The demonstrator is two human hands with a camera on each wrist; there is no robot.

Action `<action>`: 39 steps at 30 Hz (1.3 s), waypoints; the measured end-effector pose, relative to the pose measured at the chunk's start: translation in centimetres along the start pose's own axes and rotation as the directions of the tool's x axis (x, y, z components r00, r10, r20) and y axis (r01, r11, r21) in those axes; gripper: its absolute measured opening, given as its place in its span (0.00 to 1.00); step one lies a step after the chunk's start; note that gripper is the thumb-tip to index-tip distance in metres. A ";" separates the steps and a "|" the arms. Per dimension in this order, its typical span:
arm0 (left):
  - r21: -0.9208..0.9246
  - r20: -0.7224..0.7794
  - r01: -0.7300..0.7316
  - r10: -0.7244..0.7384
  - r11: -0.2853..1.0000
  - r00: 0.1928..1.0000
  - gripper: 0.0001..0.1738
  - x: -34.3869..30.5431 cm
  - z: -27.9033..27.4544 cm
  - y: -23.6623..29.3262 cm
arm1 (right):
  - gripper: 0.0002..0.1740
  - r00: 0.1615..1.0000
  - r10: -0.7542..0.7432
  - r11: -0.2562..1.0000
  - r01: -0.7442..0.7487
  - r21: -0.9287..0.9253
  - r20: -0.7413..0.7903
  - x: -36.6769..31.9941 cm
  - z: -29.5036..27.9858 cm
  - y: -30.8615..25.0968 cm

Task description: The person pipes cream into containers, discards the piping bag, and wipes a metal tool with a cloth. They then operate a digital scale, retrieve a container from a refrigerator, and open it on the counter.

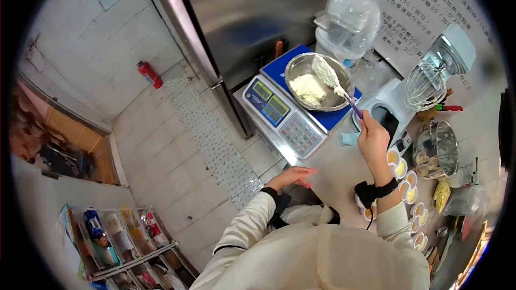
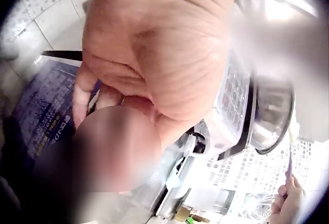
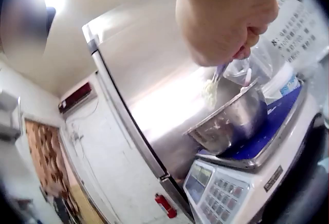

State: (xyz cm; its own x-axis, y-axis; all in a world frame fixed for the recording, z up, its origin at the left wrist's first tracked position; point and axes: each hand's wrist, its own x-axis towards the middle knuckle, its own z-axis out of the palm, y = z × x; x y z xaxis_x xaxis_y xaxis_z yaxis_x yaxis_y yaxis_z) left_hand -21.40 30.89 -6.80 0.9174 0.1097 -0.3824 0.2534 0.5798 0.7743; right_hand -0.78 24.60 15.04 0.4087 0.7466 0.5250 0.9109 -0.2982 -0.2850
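My right hand [image 1: 373, 138] grips the purple handle of a spatula [image 1: 325, 73], whose blade carries a thick pale cream over a steel bowl [image 1: 347, 75]. More cream [image 1: 308, 89] lies in the bowl. The bowl stands on the blue platform of a digital scale [image 1: 301, 135]. In the right wrist view the right hand [image 3: 226, 23] is above the bowl [image 3: 231, 124]. My left hand [image 1: 293, 177] is held in front of the body near the counter's edge, holding nothing visible, its fingers relaxed; the left wrist view shows its palm [image 2: 154, 49] close up.
A stand mixer with a whisk [image 1: 427, 83] is right of the scale, near a phone [image 1: 388, 121], a clear bowl [image 1: 436, 147] and several small filled cups [image 1: 411, 195]. Behind the scale rises a steel fridge [image 1: 247, 16]; a bagged container [image 1: 352, 21] stands at the back.
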 end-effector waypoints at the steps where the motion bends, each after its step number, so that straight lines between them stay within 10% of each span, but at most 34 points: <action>1: 0.006 0.012 0.009 -0.009 1.000 1.000 0.24 0.2 0.1 -0.1 | 0.12 1.000 0.011 1.000 -0.011 -0.017 -0.008 0.3 -0.5 -0.1; 5: 0.106 0.054 0.033 -0.039 0.994 0.998 0.24 0.0 0.0 0.8 | 0.12 0.994 0.007 0.991 0.007 0.132 -0.108 0.4 -1.5 0.8; 8: 0.143 0.040 0.100 -0.106 0.985 0.994 0.23 -0.2 0.2 1.7 | 0.13 0.957 0.256 0.846 -0.291 0.447 0.139 -1.2 -2.2 1.8; 13: 0.127 -0.056 0.077 -0.070 0.989 0.996 0.23 -0.7 1.5 2.0 | 0.11 0.936 0.265 0.726 -0.352 0.591 0.231 -4.4 -7.8 4.5; 19: 0.117 -0.116 0.100 -0.086 0.988 0.990 0.26 0.1 0.3 -0.7 | 0.05 0.943 0.296 0.933 -0.250 0.258 -0.155 -7.6 -21.9 12.8; 23: 0.076 -0.189 0.192 -0.175 0.978 0.966 0.26 0.0 0.4 -0.3 | 0.09 0.846 0.451 0.849 -0.505 -0.158 -0.284 -8.1 -31.1 17.9; 28: -0.049 -0.292 0.251 -0.254 0.967 0.922 0.27 -0.3 1.2 0.4 | 0.14 0.814 0.536 0.656 -0.568 -0.496 -0.223 -9.3 -36.0 25.9; 39: -0.258 -0.672 0.363 -0.436 0.895 0.599 0.25 -0.4 2.1 0.7 | 0.09 0.955 0.255 0.681 -0.069 -0.729 0.148 -7.8 -30.4 41.8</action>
State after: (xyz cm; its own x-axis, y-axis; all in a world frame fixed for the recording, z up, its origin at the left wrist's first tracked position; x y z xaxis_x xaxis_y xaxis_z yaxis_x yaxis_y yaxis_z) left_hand -20.94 29.50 -5.06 0.2327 0.3549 -0.9055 0.4806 0.7674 0.4243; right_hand 35.78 -11.75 23.38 0.6149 0.7249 0.3104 0.6328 -0.6885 0.3543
